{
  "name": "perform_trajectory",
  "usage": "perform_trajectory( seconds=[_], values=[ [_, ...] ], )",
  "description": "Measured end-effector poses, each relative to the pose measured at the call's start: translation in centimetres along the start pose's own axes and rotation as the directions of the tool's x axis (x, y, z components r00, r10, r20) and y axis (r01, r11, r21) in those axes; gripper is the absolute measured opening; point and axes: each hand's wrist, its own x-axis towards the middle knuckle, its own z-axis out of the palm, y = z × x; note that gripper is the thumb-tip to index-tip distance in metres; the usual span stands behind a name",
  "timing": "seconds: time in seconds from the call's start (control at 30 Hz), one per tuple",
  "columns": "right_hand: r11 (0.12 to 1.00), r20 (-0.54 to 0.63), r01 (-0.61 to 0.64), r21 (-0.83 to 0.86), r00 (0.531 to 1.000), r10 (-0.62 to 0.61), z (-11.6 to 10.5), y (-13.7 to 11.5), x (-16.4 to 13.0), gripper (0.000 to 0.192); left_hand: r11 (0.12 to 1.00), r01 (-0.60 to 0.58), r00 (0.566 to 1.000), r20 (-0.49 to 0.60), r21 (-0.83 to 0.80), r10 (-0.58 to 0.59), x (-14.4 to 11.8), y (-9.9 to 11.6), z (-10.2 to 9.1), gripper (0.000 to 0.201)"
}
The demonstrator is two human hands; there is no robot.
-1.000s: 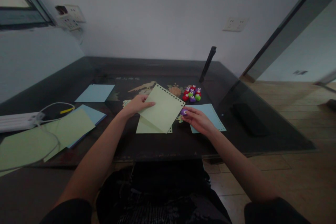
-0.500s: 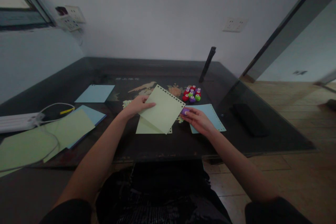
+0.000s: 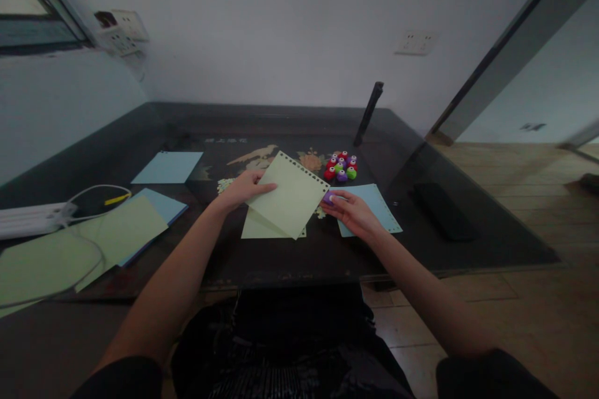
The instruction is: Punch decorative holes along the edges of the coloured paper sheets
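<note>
My left hand pinches the left side of a pale yellow-green loose-leaf sheet, thumb on top. The sheet is held up at a slant, with a row of holes along its upper right edge. Under it lies another yellow-green sheet, partly covered. My right hand is closed on a small purple craft punch at the sheet's right corner; whether the paper sits inside the punch cannot be made out. Small pale paper bits lie beside my left hand, and more near my right fingers.
Several red, green and purple punches stand clustered behind my right hand. A blue sheet lies under my right wrist. Further left are a blue sheet, overlapping yellow-green sheets and a power strip. A black flat object lies right.
The whole view has shifted very slightly. Both hands, the sheet and the purple punch keep the same places relative to each other.
</note>
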Motion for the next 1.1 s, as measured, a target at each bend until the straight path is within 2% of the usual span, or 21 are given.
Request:
perform_trajectory(
  seconds=[0.3,0.5,0.77,1.1],
  values=[
    [1.0,-0.006,0.012,-0.012,1.0,-0.012,0.2,-0.1,-0.2,0.029,0.999,0.021,1.0,-0.021,0.027,-0.02,0.1,-0.2,0.0,0.037],
    [1.0,-0.009,0.025,-0.013,1.0,-0.025,0.1,0.1,-0.1,0.03,1.0,0.007,1.0,0.006,0.024,-0.007,0.1,-0.1,0.1,0.04],
    [0.999,-0.077,0.033,0.021,0.997,-0.031,0.0,0.6,0.1,0.03,0.998,-0.013,1.0,0.006,0.062,0.013,-0.3,0.7,1.3,0.036],
    [0.999,-0.069,0.046,-0.019,0.997,-0.047,0.0,0.6,0.2,0.031,0.995,-0.04,0.999,-0.028,0.089,0.042,-0.3,0.8,2.0,0.033]
  ],
)
